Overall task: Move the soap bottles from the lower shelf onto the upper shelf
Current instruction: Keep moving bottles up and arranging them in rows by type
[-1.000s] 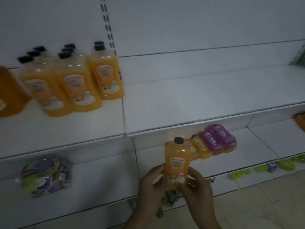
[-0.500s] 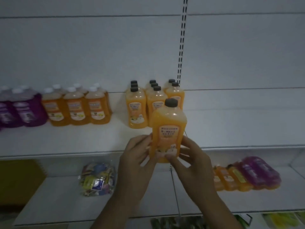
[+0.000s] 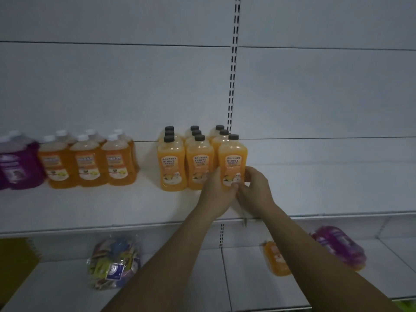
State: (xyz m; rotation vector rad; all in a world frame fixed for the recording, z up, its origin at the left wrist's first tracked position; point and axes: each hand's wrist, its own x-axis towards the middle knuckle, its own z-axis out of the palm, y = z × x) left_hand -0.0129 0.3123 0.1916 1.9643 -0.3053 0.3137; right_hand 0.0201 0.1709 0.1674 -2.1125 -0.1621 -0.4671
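Gripping the orange bottle (image 3: 233, 158) low on both sides, the left hand (image 3: 217, 190) and right hand (image 3: 254, 188) hold it upright, cap straight above the grip, its base hidden by fingers at the upper shelf (image 3: 315, 188). Matching bottles (image 3: 199, 167) stand just left of the grip. The bottles left to move (image 3: 275, 260) lie flat on the lower shelf (image 3: 258, 289), below and right.

A clear plastic bag (image 3: 113, 264) stuffed with small colourful packets lies low on the left, a blue and white tag on its front. Well apart to its left sits a dark yellow flat thing (image 3: 15, 260), cut off by the frame. A slotted metal strip (image 3: 233, 75) runs upright down the white back wall (image 3: 112, 86).
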